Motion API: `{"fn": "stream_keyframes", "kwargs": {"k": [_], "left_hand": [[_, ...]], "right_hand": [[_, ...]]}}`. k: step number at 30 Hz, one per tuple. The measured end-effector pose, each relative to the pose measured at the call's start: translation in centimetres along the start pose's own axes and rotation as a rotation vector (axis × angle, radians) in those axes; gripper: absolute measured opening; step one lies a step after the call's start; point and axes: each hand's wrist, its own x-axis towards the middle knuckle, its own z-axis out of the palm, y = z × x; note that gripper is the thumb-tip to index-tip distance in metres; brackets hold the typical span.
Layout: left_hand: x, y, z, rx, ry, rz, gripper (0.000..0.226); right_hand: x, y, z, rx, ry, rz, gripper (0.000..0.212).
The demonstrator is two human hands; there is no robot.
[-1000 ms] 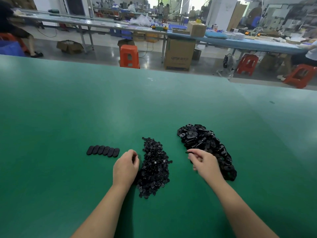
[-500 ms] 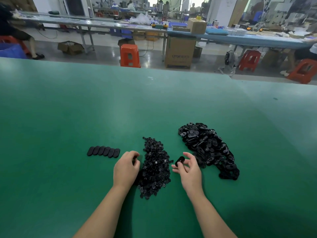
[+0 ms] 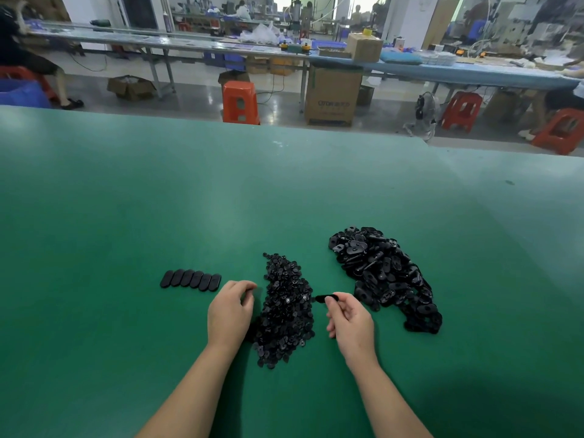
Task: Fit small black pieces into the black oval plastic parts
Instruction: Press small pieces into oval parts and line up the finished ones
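A heap of small black pieces (image 3: 286,311) lies on the green table (image 3: 284,191) between my hands. To its right spreads a larger heap of black oval plastic parts (image 3: 385,276). My right hand (image 3: 350,324) pinches one black oval part (image 3: 325,298) between thumb and fingers, just right of the small-piece heap. My left hand (image 3: 232,311) sits at the heap's left edge with its fingers curled inward; whether it holds a small piece is hidden. A row of several oval parts (image 3: 191,279) lies side by side to the left.
The green table stretches far ahead and to both sides. Beyond its far edge stand orange stools (image 3: 240,102), a cardboard box (image 3: 333,96), a floor fan (image 3: 425,112) and long workbenches (image 3: 410,69) with people seated at them.
My right hand left the oval-part heap with one oval part pinched and brought it toward the small-piece heap. The left hand stayed at the heap's left edge.
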Motion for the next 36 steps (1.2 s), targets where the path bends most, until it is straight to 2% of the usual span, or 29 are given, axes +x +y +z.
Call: {"fn": "stream_keyframes", "kwargs": {"k": [8,12,20,26,32,36], "left_hand": [[-0.08,0.02,-0.11,-0.002,0.016,0.008,0.017],[-0.11,0.06,-0.12,-0.014,0.016,-0.005,0.019],[-0.19,0.08,-0.12,-0.026,0.02,-0.022,0.023],[-0.24,0.22,-0.18,-0.055,0.014,-0.055,0.023],[-0.15,0.14,-0.53,-0.215,0.042,-0.179,0.018],[0.12,0.2,-0.93,-0.298,-0.002,-0.231,0.009]], "right_hand": [[0.14,0.25,-0.03,0.167,-0.035,0.041,0.019],[0.2,0.53,-0.06,0.093,-0.028,0.002,0.011],[0.02,-0.15,0.0,-0.009,-0.037,0.019,0.037],[0.1,0.21,0.04,-0.01,0.01,0.049,0.012],[0.1,0.31,0.22,0.063,0.028,0.035,0.008],[0.14,0.31,0.31,0.072,0.02,0.041,0.003]]}}
